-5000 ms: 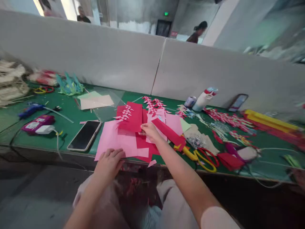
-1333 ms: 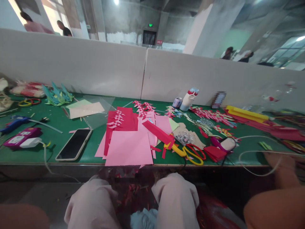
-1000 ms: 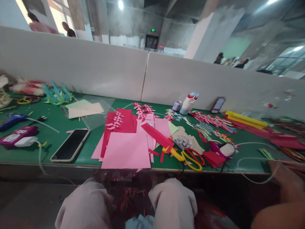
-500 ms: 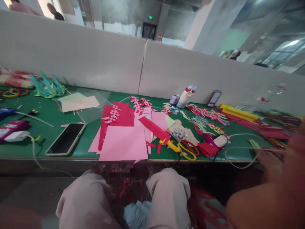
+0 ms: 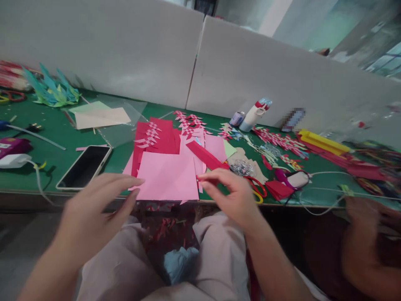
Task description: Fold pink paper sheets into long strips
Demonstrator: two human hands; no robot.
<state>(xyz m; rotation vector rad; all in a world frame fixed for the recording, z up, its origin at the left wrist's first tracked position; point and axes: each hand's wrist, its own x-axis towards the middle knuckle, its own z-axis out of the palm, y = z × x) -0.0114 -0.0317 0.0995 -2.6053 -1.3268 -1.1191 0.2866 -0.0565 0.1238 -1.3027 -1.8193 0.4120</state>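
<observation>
A pink paper sheet (image 5: pixel 169 176) lies flat at the table's front edge, on top of other pink and red paper. My left hand (image 5: pixel 97 205) is at its left edge, thumb and fingers apart, fingertips at or just over the corner. At the right edge is my right hand (image 5: pixel 234 194), thumb and bent index finger close to the sheet with a gap between them; contact is unclear. A folded red paper strip (image 5: pixel 206 155) lies just beyond the right hand. Scissors with red and yellow handles (image 5: pixel 257 188) are partly hidden behind that hand.
Left lie a phone (image 5: pixel 84 167) and a white plug with cable (image 5: pixel 15 161). Woven red-and-pink paper pieces (image 5: pixel 189 123), a white bottle (image 5: pixel 252 117) and a yellow tray (image 5: pixel 324 142) stand farther back. Another person's arm (image 5: pixel 363 234) rests at right. A grey partition (image 5: pixel 125 54) closes the back.
Both my hands have come into view and reached the sides of the pink sheet. The view has tilted down. The neighbour's arm at right has shifted lower.
</observation>
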